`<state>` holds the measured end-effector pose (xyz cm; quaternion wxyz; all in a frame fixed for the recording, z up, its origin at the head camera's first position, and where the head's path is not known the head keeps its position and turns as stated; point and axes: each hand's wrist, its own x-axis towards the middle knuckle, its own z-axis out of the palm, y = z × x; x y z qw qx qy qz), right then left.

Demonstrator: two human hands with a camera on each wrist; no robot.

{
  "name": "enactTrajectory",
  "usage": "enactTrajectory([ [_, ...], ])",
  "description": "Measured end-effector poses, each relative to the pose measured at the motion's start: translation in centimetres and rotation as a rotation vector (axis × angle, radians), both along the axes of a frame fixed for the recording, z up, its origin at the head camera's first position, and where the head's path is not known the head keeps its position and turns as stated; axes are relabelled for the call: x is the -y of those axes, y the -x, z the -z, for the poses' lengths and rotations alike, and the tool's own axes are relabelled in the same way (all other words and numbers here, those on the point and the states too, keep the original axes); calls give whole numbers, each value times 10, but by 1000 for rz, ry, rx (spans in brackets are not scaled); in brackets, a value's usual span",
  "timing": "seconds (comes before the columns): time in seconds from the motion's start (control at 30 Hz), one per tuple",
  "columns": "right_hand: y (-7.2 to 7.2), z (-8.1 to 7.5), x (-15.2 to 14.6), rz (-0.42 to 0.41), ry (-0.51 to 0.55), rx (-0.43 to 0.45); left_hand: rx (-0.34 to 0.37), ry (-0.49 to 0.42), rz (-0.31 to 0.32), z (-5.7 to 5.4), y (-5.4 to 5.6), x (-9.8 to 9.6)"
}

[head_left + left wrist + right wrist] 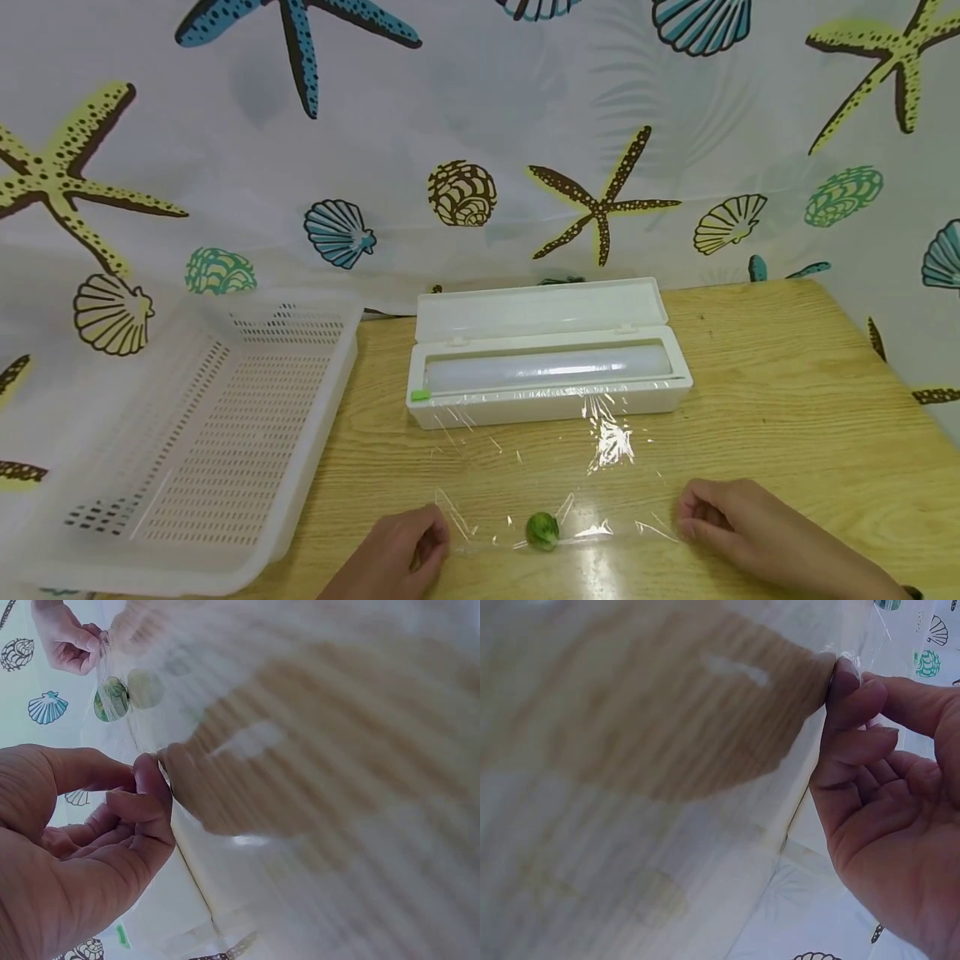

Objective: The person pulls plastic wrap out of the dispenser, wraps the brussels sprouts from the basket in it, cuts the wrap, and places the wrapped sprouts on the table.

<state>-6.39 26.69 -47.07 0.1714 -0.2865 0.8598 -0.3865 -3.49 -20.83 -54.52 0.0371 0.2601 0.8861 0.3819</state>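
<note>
My left hand point(412, 550) pinches one near corner of a sheet of clear cling film point(517, 462), thumb against forefinger. On the other side, my right hand point(723, 525) pinches the opposite corner. The sheet stretches over the wooden table from a white cling film box point(551, 403), whose lid point(540, 310) stands raised, with the film roll point(551, 367) lying inside. A small green Brussels sprout point(542, 531) sits between the hands at the film's near edge. Close up, the left fingertips point(150, 771) and right fingertips point(847, 679) grip right at the edge.
A white perforated plastic basket point(300, 467) stands on the left. Behind the table point(780, 375) hangs a white cloth point(510, 108) printed with starfish and shells. A green slider point(420, 395) sits at the box's left front corner.
</note>
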Motion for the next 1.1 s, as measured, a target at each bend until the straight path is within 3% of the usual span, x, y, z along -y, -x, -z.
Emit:
enactTrajectory([
  [0.1, 1, 0, 1, 9, 22, -10, -35, -16, -20, -8, -1, -5],
  [0.2, 2, -1, 2, 13, 28, 6, -65, -45, 7, -23, -2, -10],
  [0.33, 3, -2, 4, 27, 11, 23, -57, -50, 19, -27, -1, -12],
  [0.53, 4, -3, 9, 64, -45, 23, 6, 35, -27, -13, 4, -11],
  [0.63, 3, -3, 11, 85, -96, 8, -3, 95, -47, -8, 5, -13],
  [0.83, 2, -1, 13, 119, -185, -129, -1, 165, -96, -7, 3, -15],
  [1.1, 0, 1, 11, 142, -209, -226, -119, 196, -118, -8, 1, -14],
])
